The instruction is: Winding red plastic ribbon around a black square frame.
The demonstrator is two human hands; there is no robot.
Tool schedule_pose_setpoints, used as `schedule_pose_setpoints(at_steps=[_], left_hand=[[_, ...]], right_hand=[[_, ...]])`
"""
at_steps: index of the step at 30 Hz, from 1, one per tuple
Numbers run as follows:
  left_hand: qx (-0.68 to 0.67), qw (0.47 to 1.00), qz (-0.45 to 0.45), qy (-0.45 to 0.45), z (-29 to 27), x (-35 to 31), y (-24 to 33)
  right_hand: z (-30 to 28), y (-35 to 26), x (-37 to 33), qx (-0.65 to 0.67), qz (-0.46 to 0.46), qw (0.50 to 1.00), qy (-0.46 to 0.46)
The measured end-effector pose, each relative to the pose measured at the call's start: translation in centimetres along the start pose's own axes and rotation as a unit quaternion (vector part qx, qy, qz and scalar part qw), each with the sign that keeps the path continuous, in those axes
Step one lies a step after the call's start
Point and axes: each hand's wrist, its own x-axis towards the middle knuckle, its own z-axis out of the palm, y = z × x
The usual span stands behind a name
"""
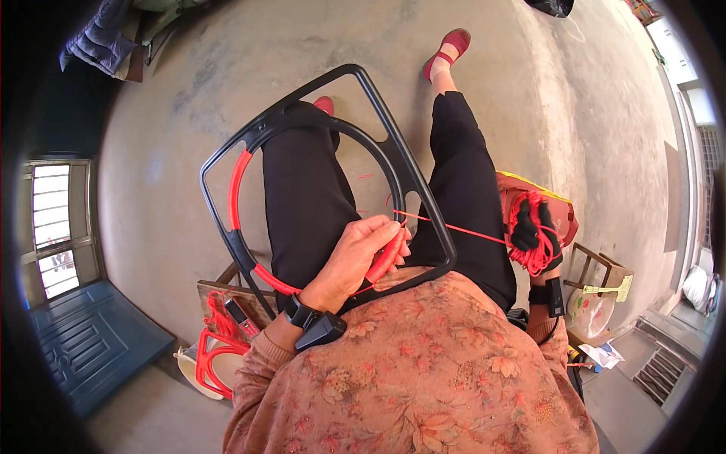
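A black frame with a round ring [398,155] inside a squarish outer rim lies tilted across my lap. Red cord is wound tightly round parts of the ring, leaving bare black stretches between. My left hand [355,253] is closed on a red-wrapped section [386,253] at the ring's near right, thumb on top. From there a taut red strand [473,232] runs right to my right hand [527,229], which wears a black glove. That hand is closed on a looped bundle of red cord [538,261], which partly hides its fingers.
At my left, a wooden surface holds a phone-like device [242,316], loose red cord [220,321] and a red frame [215,363]. A red bag [561,208] with yellow edging stands beyond my right hand. A wooden stool [605,266] with a pale-green swatter-like thing [605,289] is farther right.
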Motion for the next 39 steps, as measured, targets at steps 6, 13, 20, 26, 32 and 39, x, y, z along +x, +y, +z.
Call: schedule_pose_setpoints(at_steps=[6, 13, 20, 26, 32, 39], left_hand=[[-0.051, 0.998, 0.042, 0.017, 0.9, 0.3, 0.6], [-0.082, 0.996, 0.042, 0.017, 0.3, 0.8, 0.4], [-0.085, 0.996, 0.034, 0.002, 0.5, 0.6, 0.2], [-0.147, 0.988, -0.041, -0.024, 0.2, 0.6, -0.1], [-0.161, 0.987, -0.014, -0.005, -0.4, 0.9, -1.0], [-0.178, 0.976, 0.110, 0.068, 0.2, 1.1, -2.1]], right_hand=[[2.4, 1.5, -0.8, -0.169, 0.056, 0.979, 0.099], [3.3, 1.0, 2.7, -0.460, -0.129, 0.861, 0.177], [10.7, 5.1, 9.8, -0.715, -0.411, 0.561, 0.073], [12.7, 9.8, 13.2, -0.275, 0.054, 0.959, -0.042], [12.9, 9.4, 12.4, -0.008, 0.154, 0.969, -0.191], [15.4, 8.0, 8.8, -0.505, 0.051, 0.861, -0.037]])
